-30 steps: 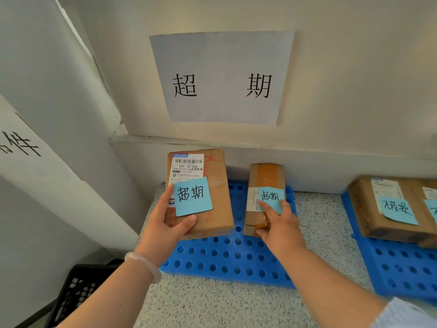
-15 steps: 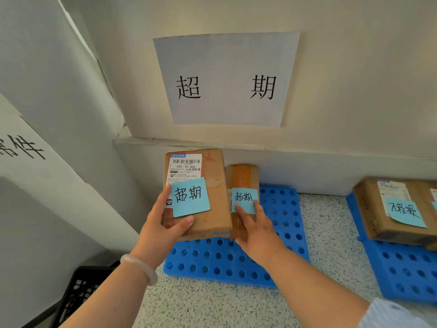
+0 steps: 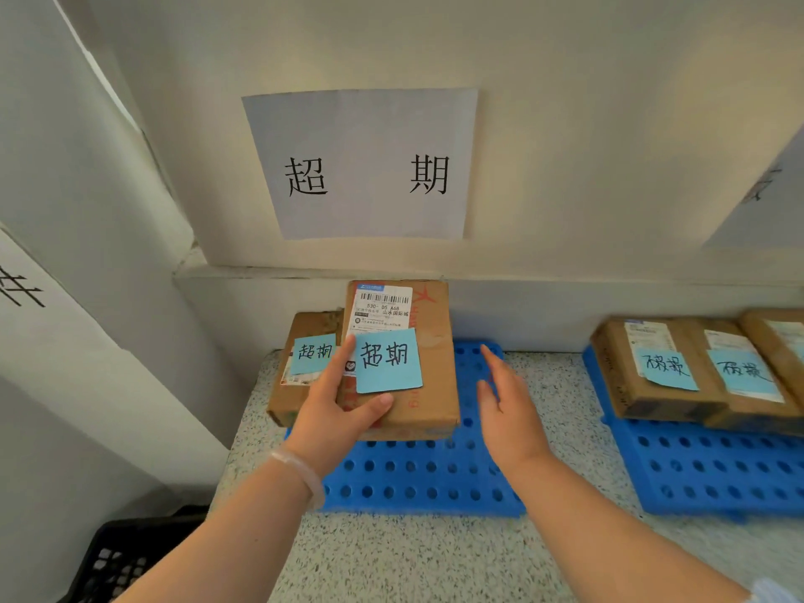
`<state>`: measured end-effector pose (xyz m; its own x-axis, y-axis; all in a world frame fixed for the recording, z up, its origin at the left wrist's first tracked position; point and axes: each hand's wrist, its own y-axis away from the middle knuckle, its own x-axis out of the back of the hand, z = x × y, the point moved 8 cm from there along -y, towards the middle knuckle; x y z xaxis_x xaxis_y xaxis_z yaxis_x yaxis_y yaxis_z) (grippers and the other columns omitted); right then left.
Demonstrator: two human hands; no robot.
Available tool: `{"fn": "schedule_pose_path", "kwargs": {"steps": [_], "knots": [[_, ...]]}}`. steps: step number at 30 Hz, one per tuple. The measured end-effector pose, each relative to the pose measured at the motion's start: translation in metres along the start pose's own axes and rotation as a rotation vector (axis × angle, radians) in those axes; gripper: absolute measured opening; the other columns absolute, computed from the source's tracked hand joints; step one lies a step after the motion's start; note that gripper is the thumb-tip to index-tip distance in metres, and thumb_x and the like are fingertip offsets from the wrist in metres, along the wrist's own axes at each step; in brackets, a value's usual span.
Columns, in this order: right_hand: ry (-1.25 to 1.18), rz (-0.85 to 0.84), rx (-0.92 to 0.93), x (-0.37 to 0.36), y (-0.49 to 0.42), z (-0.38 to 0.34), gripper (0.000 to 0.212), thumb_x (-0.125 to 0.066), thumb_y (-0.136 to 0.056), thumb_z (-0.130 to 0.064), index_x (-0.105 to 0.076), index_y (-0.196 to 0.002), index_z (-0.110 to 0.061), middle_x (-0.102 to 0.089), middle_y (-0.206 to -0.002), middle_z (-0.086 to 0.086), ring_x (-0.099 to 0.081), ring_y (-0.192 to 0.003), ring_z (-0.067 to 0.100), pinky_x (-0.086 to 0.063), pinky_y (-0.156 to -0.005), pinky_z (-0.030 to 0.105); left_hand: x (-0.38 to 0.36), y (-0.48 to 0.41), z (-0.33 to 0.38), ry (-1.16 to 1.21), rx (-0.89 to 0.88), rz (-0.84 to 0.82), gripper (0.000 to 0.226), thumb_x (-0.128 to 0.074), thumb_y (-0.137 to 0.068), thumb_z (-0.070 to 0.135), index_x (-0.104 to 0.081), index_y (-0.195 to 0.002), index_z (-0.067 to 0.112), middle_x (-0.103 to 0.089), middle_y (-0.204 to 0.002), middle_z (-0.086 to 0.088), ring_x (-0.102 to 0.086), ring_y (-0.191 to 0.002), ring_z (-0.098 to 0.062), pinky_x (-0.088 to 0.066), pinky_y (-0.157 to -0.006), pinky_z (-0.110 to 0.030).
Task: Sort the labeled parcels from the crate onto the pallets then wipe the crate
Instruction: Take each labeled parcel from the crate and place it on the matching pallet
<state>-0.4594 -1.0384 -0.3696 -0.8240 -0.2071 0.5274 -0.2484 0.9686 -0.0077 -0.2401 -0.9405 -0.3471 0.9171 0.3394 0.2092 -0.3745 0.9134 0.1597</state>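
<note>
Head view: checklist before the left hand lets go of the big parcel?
1. Label matches zone: the blue note on the large parcel and the wall sign both read 超期. Ok.
2. Grip: the left hand holds the large parcel, thumb on top. Ok.
3. Right hand open, holding nothing, over the blue pallet. Ok.
4. Large parcel lying flat on the pallet: cannot tell, the left hand hides its near left corner.
5. Small parcel, also marked 超期, fully on the pallet: cannot tell, its left side looks past the pallet's edge.
6. Black crate emptied: cannot tell, mostly out of view.
</note>
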Motion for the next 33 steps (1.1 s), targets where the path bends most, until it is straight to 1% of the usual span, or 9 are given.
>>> {"fn": "schedule_pose_path", "kwargs": {"steps": [6, 12, 15, 18, 20, 23, 26, 29, 33], "knots": [[-0.159, -0.034, 0.122, 0.040, 0.024, -0.020, 0.051, -0.048, -0.092, -0.056, -0.023, -0.135, -0.067, -0.025, -0.155, -0.014, -0.020, -0.143, 0.002, -0.025, -0.118, 0.036, -0.064, 0.002, 0.016, -0.053, -0.043, -0.117, 0.086, -0.078, -0.080, 0.026, -0.027, -0.145, 0.050, -0.047, -0.127, 0.022, -0.053, -0.119, -0.009, -0.051, -0.099, -0.032], [-0.025, -0.091, 0.040, 0.066, 0.033, 0.008, 0.072, -0.064, -0.090, -0.042, -0.022, -0.148, -0.051, -0.009, -0.159, -0.014, -0.018, -0.137, 0.000, -0.028, -0.114, 0.032, -0.121, -0.003, 0.015, -0.112, -0.035, -0.184, 0.086, -0.080, -0.077, 0.031, -0.025, -0.130, 0.068, -0.046, -0.135, 0.009, -0.053, -0.119, -0.010, -0.049, -0.101, -0.036], [0.026, -0.068, -0.019, 0.080, 0.030, 0.025, 0.076, -0.067, -0.089, -0.036, -0.022, -0.151, -0.043, -0.009, -0.159, -0.013, -0.018, -0.137, 0.002, -0.027, -0.109, 0.027, -0.143, -0.004, 0.019, -0.171, -0.058, -0.180, 0.087, -0.078, -0.080, 0.027, -0.022, -0.143, 0.051, -0.026, -0.136, 0.009, -0.045, -0.117, -0.005, -0.040, -0.104, -0.019], [0.034, -0.073, -0.062, 0.086, 0.024, 0.035, 0.075, -0.067, -0.090, -0.034, -0.024, -0.150, -0.042, -0.010, -0.159, -0.013, -0.021, -0.141, 0.009, -0.028, -0.109, 0.027, -0.158, -0.010, 0.014, -0.225, -0.054, -0.187, 0.086, -0.075, -0.084, 0.027, -0.021, -0.149, 0.040, -0.022, -0.131, 0.006, -0.042, -0.106, -0.001, -0.037, -0.081, 0.004], [0.045, -0.080, -0.085, 0.085, 0.016, 0.045, 0.074, -0.067, -0.090, -0.033, -0.024, -0.151, -0.041, -0.010, -0.158, -0.013, -0.021, -0.139, 0.009, -0.027, -0.107, 0.026, -0.164, -0.016, 0.008, -0.262, -0.055, -0.211, 0.086, -0.073, -0.085, 0.031, -0.018, -0.150, 0.040, -0.024, -0.133, 0.006, -0.044, -0.103, 0.001, -0.037, -0.074, 0.006], [0.063, -0.129, -0.102, 0.075, 0.005, 0.058, 0.076, -0.065, -0.090, -0.036, -0.021, -0.151, -0.042, -0.009, -0.159, -0.013, -0.021, -0.141, 0.011, -0.031, -0.112, 0.034, -0.164, -0.022, 0.000, -0.364, -0.065, -0.234, 0.088, -0.071, -0.085, 0.040, -0.015, -0.152, 0.038, -0.028, -0.140, 0.006, -0.045, -0.116, -0.004, -0.043, -0.096, -0.011], [0.111, -0.202, -0.140, 0.056, -0.003, 0.073, 0.080, -0.065, -0.090, -0.041, -0.014, -0.151, -0.048, -0.003, -0.160, -0.015, -0.017, -0.145, 0.015, -0.032, -0.115, 0.044, -0.158, -0.026, -0.016, -0.601, -0.088, -0.220, 0.089, -0.064, -0.085, 0.053, -0.010, -0.153, 0.036, -0.031, -0.148, 0.004, -0.031, -0.135, -0.015, -0.031, -0.116, -0.038], [0.182, -0.245, -0.158, 0.043, -0.008, 0.084, 0.081, -0.063, -0.091, -0.041, -0.010, -0.151, -0.047, 0.004, -0.161, -0.015, -0.008, -0.148, 0.016, -0.024, -0.117, 0.043, -0.153, -0.028, -0.026, -0.930, -0.133, -0.205, 0.086, -0.050, -0.088, 0.064, -0.003, -0.154, 0.035, -0.023, -0.157, 0.006, -0.009, -0.147, -0.022, -0.006, -0.122, -0.042], [0.243, -0.267, -0.207, 0.031, -0.012, 0.098, 0.079, -0.058, -0.092, -0.046, -0.005, -0.150, -0.051, 0.011, -0.161, -0.014, -0.002, -0.149, 0.017, -0.023, -0.119, 0.047, -0.156, -0.029, -0.035, -1.100, -0.154, -0.248, 0.081, -0.040, -0.090, 0.066, 0.001, -0.154, 0.036, -0.018, -0.160, 0.004, 0.000, -0.149, -0.022, 0.004, -0.121, -0.046]]}}
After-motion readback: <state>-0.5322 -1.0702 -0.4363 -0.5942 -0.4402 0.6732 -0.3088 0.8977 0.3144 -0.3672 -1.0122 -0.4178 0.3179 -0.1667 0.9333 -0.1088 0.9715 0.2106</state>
